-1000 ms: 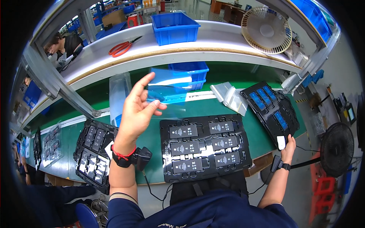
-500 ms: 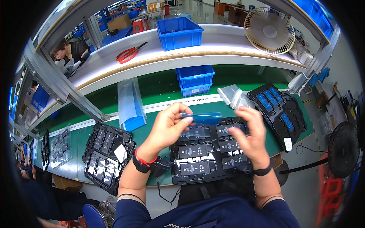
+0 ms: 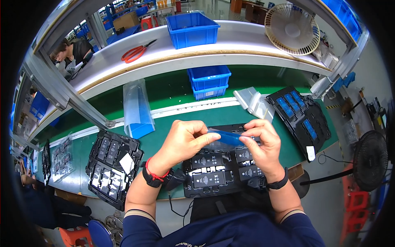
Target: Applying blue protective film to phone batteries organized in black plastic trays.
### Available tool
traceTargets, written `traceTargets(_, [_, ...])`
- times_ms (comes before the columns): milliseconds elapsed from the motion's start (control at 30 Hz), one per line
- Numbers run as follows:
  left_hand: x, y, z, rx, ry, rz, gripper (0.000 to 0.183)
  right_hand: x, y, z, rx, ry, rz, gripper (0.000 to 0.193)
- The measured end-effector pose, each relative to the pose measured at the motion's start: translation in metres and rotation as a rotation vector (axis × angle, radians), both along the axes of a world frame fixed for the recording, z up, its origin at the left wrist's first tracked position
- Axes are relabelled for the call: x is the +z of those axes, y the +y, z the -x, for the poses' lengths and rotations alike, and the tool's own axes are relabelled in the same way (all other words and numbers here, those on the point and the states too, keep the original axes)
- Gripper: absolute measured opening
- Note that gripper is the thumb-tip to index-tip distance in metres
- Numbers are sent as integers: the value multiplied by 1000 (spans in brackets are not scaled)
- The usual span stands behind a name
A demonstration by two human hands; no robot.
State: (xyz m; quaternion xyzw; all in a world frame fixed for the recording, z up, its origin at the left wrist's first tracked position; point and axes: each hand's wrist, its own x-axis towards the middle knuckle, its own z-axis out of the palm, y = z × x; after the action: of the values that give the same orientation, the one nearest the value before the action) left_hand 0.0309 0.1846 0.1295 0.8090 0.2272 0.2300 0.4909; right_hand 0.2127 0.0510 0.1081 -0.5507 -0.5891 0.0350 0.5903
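Observation:
Above the middle black tray point(image 3: 234, 179), a strip of blue plastic film point(image 3: 228, 138) is stretched between my two hands. My left hand point(image 3: 184, 142) pinches its left end between thumb and fingers. The right end is pinched by my right hand point(image 3: 264, 145). Flat black batteries point(image 3: 212, 180) lie in the tray's compartments below, partly hidden by my hands. A second black tray point(image 3: 97, 154) with batteries and a white paper slip point(image 3: 126, 163) lies to the left. On the right, another black tray point(image 3: 319, 127) has blue-covered pieces point(image 3: 284, 107) in some compartments.
A clear bag with blue sheets point(image 3: 140, 111) lies at the back left. Stacked blue bins point(image 3: 210, 82) and clear plastic packs point(image 3: 255, 105) stand behind the trays. The shelf above holds red-handled scissors point(image 3: 133, 54), a blue bin point(image 3: 192, 35) and a round fan point(image 3: 292, 31).
My right hand, open and apart from the film before, has moved in left and closed on its free end. My left hand has kept hold and shifted slightly down.

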Motion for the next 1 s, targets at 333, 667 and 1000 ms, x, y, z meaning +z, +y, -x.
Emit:
traceTargets(333, [12, 24, 20, 196, -411, 165, 13, -30, -7, -88, 59, 641, 513, 9])
traceTargets(667, [19, 27, 26, 186, -391, 194, 16, -71, 16, -110, 35, 600, 878, 13])
traceTargets(1000, [15, 28, 21, 200, -349, 195, 19, -68, 18, -107, 3, 624, 911, 14])
